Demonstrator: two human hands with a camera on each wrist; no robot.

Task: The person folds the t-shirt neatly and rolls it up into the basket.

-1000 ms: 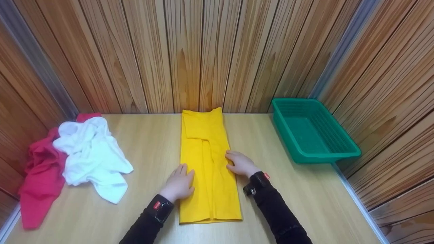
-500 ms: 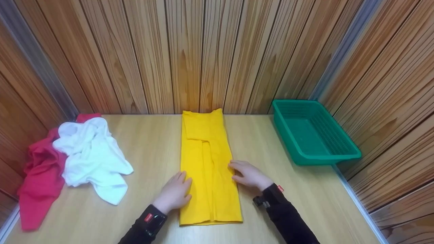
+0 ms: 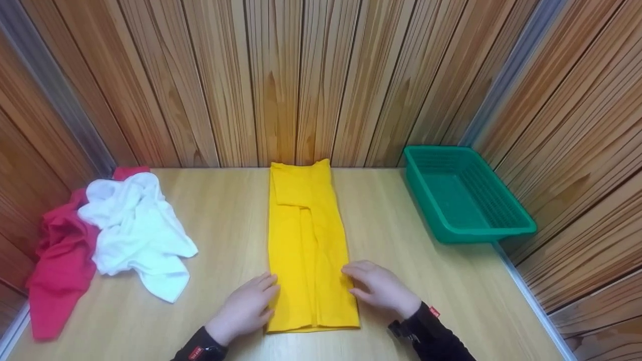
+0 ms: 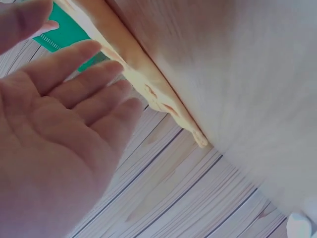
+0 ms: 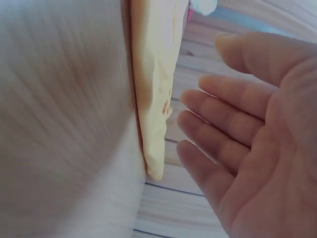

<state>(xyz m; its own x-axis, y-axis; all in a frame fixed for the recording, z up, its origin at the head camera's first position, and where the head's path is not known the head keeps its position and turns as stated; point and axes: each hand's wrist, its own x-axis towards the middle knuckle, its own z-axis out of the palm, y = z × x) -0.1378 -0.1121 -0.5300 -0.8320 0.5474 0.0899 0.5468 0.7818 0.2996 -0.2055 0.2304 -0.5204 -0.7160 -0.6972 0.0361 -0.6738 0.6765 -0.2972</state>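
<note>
Have a yellow garment [image 3: 291,255] lying flat in the middle of the table [image 3: 225,215], folded into a long strip, with a crosswise flap toward the far end and loose lengthwise edges down the front. Can't tell at the far end whether touching the wooden wall [image 3: 276,75] or just short of it. See left hand [image 3: 246,307] at the left long edge and right hand [image 3: 383,287] at the right, both toward the near end, both relaxed with fingers extended, gripping nothing. Can't confirm fingertip contact. Judging by drape and creases: light, soft, limp, not fragile, probably not slippery. Likely to sag and lose the fold if lifted by one end or a single layer. Best to pinch all layers together at both near corners, or slide flat fingers under both long edges and support the middle. Avoid dragging by the top flap. Note white cloth [image 3: 138,225] bunched partly over red cloth [image 3: 60,291] well off to the left, green basket [image 3: 486,233] well off to the right
</note>
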